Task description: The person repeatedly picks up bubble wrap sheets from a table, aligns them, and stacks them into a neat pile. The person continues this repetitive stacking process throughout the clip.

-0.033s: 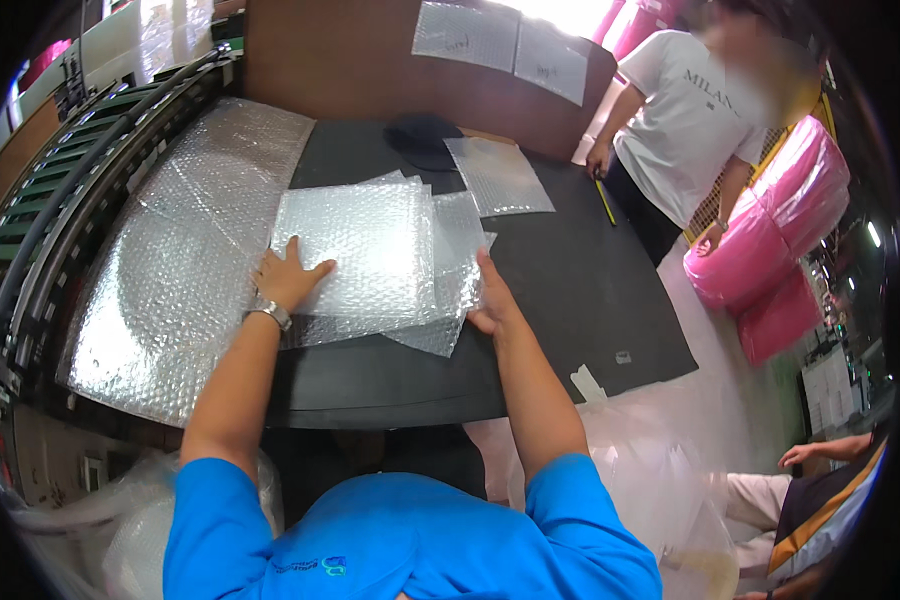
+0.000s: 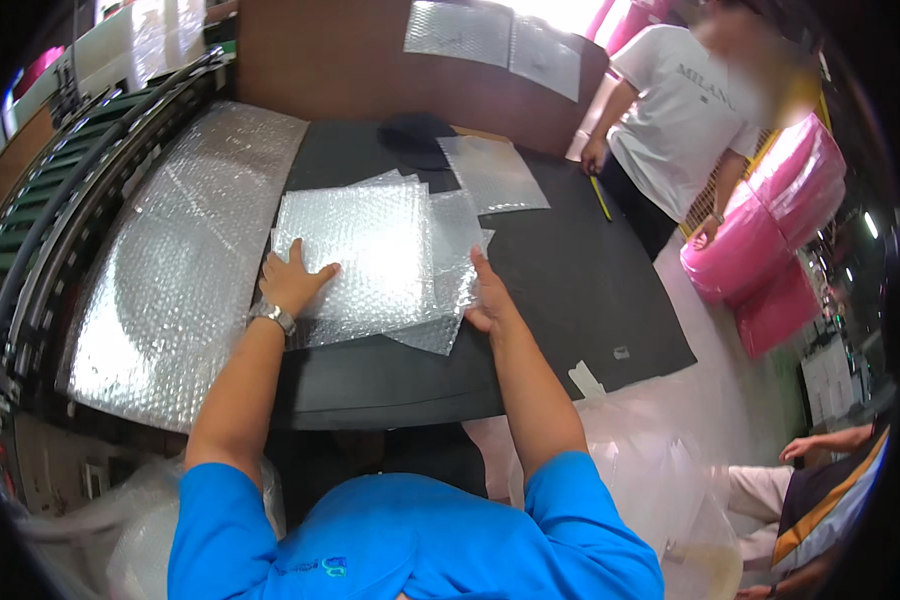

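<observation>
A loose pile of clear bubble-wrap bags (image 2: 365,235) lies on the dark tabletop (image 2: 580,290), its pieces turned at different angles. My left hand (image 2: 294,282), a metal watch on its wrist, rests on the pile's left side with the fingers spread. At the right side of the pile, my right hand (image 2: 486,295) pinches the edge of a bubble-wrap bag (image 2: 454,250), thumb above and fingers partly hidden. Left of the pile is a long bubble-wrap sheet (image 2: 185,250). Another bubble-wrap bag (image 2: 495,175) lies beyond the pile to the right.
A roller conveyor (image 2: 80,170) runs along the left. Behind the table stands a brown board (image 2: 320,60) with bubble-wrap pieces attached. A person in a white shirt (image 2: 670,120) holds a yellow stick-like thing (image 2: 601,198) at the far right, near pink wrapped bundles (image 2: 770,210). Another person's hand (image 2: 820,444) shows lower right.
The view has shifted slightly. Both hands keep almost the same places on the bubble-wrap bags.
</observation>
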Demonstrator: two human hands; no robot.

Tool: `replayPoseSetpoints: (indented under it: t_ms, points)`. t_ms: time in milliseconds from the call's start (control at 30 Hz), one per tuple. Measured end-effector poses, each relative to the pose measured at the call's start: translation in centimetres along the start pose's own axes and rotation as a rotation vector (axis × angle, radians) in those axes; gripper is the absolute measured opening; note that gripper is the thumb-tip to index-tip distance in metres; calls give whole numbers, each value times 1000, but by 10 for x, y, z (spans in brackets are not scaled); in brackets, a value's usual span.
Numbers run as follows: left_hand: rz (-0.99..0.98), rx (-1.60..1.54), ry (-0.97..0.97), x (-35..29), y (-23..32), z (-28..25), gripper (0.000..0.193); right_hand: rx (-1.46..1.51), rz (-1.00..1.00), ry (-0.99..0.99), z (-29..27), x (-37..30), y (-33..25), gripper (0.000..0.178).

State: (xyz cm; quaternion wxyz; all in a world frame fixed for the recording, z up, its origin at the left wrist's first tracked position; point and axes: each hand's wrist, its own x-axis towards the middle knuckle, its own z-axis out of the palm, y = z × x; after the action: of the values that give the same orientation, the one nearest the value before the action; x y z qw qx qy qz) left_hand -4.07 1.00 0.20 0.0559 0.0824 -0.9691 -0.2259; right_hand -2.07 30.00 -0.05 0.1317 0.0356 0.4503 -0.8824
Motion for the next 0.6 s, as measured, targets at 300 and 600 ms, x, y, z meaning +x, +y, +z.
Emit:
replayPoseSetpoints:
  t_ms: [300,600]
  points:
    - [434,-534,162,50,-9,73,55,-255,-237,316,-13,-15,8,62]
    - [147,-1143,-143,35,41,40,65,-259,-187,156,-50,-56,-7,71]
